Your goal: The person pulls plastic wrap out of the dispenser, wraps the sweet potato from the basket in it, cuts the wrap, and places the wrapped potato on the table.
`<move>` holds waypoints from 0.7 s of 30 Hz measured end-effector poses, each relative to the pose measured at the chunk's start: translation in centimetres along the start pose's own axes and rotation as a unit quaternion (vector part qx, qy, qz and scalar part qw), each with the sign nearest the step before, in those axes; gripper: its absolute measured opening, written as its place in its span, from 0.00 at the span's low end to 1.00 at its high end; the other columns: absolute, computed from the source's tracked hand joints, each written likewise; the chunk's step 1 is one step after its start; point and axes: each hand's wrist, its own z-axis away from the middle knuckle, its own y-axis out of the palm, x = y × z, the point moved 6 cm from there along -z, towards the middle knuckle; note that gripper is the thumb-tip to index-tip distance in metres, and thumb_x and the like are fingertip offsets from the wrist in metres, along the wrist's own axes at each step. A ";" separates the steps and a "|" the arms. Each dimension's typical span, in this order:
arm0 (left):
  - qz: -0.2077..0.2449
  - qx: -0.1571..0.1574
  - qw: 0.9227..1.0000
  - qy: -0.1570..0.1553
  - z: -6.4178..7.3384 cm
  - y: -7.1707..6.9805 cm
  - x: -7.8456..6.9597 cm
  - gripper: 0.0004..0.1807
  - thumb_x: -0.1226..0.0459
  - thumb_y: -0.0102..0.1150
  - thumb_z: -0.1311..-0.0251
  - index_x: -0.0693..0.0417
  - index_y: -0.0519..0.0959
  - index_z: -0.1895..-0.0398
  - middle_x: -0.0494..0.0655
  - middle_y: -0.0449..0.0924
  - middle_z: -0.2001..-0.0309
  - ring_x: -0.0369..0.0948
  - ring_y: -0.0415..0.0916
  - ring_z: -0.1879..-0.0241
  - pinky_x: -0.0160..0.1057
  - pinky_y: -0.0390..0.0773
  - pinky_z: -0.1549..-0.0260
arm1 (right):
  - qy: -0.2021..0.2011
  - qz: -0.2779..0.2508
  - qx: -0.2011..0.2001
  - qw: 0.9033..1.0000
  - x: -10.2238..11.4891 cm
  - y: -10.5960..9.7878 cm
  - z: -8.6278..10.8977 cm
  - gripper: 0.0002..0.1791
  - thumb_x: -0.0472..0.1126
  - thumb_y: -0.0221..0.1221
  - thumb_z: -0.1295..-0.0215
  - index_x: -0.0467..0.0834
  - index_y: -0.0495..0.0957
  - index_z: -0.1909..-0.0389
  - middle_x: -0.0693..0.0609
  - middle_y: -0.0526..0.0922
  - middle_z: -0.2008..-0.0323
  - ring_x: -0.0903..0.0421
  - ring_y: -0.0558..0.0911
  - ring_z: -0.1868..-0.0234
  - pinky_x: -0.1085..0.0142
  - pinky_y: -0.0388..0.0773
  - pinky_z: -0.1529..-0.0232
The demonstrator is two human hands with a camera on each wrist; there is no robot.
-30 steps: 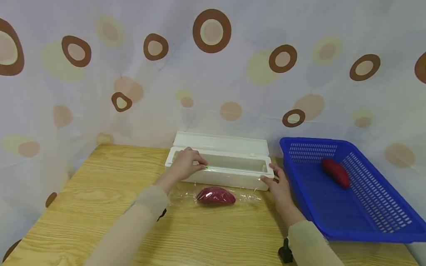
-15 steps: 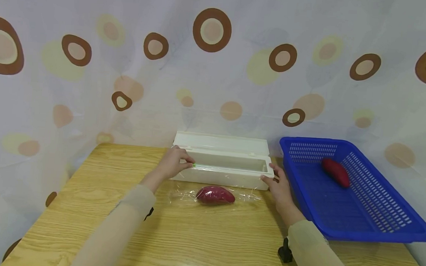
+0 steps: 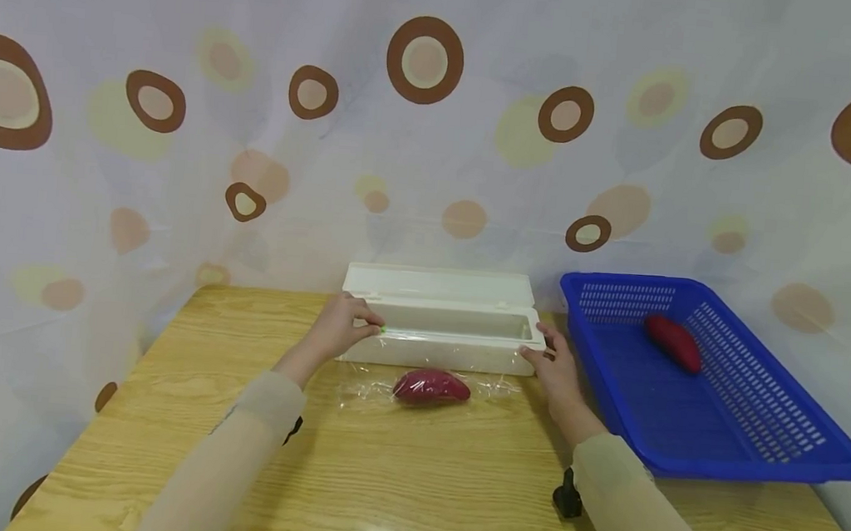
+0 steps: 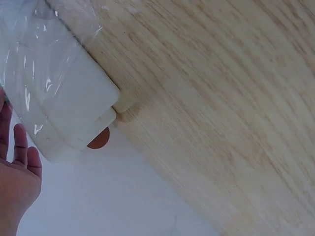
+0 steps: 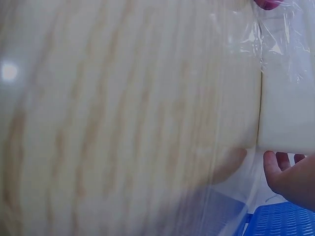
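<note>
The left hand (image 3: 338, 325) is pinching a small green tab (image 3: 383, 329) in a narrow grip on the front edge of the white box (image 3: 456, 355), toward nine o'clock. At three o'clock the right hand (image 3: 559, 380) is holding the box's end between thumb and fingers. The lid (image 3: 439, 284) is standing open at twelve. Clear film (image 4: 39, 64) is covering a red sweet potato (image 3: 431, 388), which is lying on the table (image 3: 417, 473) at six o'clock, just beside the box. A blue basket (image 3: 683, 427) at three is holding another sweet potato (image 3: 674, 343).
</note>
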 end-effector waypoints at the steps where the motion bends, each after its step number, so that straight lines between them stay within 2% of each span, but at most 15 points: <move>1: 0.000 0.000 1.000 0.000 0.0 0.0 0.0 0.06 0.62 0.65 0.45 0.50 0.87 0.65 0.43 0.83 0.67 0.45 0.71 0.60 0.44 0.71 0.57 | 0.001 0.000 0.000 1.000 0.0 0.0 0.0 0.32 0.38 0.54 0.33 0.45 0.55 0.29 0.39 0.59 0.33 0.46 0.65 0.40 0.61 0.68 0.48; 7: 0.004 -0.004 1.000 0.002 0.0 0.1 0.0 0.06 0.62 0.65 0.45 0.50 0.87 0.65 0.42 0.83 0.68 0.45 0.71 0.61 0.44 0.71 0.58 | 0.004 -0.019 0.002 1.000 0.1 0.1 -0.1 0.32 0.37 0.52 0.33 0.43 0.54 0.30 0.39 0.58 0.34 0.45 0.64 0.40 0.55 0.66 0.44; 10: -0.001 -0.002 1.000 -0.001 0.1 0.1 0.1 0.06 0.62 0.65 0.44 0.49 0.87 0.65 0.42 0.83 0.68 0.44 0.71 0.61 0.43 0.71 0.58 | 0.006 -0.013 -0.007 1.000 0.1 0.2 -0.1 0.31 0.40 0.53 0.32 0.44 0.55 0.30 0.39 0.59 0.34 0.46 0.64 0.41 0.59 0.67 0.46; 13: -0.005 -0.003 1.000 -0.002 0.1 0.1 0.0 0.06 0.62 0.65 0.44 0.50 0.87 0.65 0.42 0.83 0.68 0.44 0.71 0.61 0.43 0.71 0.58 | 0.001 0.014 -0.018 1.000 0.2 0.3 0.0 0.33 0.44 0.56 0.33 0.43 0.55 0.31 0.40 0.60 0.35 0.48 0.66 0.46 0.66 0.68 0.54; 16: -0.008 -0.004 1.000 -0.002 0.1 0.1 0.0 0.06 0.62 0.65 0.44 0.50 0.87 0.65 0.42 0.83 0.68 0.44 0.71 0.61 0.43 0.71 0.58 | -0.004 0.027 -0.031 0.999 0.4 0.3 0.0 0.34 0.43 0.59 0.35 0.43 0.56 0.31 0.39 0.62 0.37 0.50 0.67 0.50 0.71 0.67 0.60; 21: -0.012 -0.007 1.000 0.004 0.1 0.0 -0.2 0.06 0.62 0.65 0.45 0.50 0.87 0.65 0.42 0.82 0.69 0.43 0.71 0.62 0.42 0.70 0.59 | -0.007 0.026 -0.037 0.999 0.4 0.3 -0.1 0.34 0.41 0.59 0.36 0.42 0.57 0.32 0.37 0.63 0.37 0.48 0.68 0.47 0.71 0.67 0.60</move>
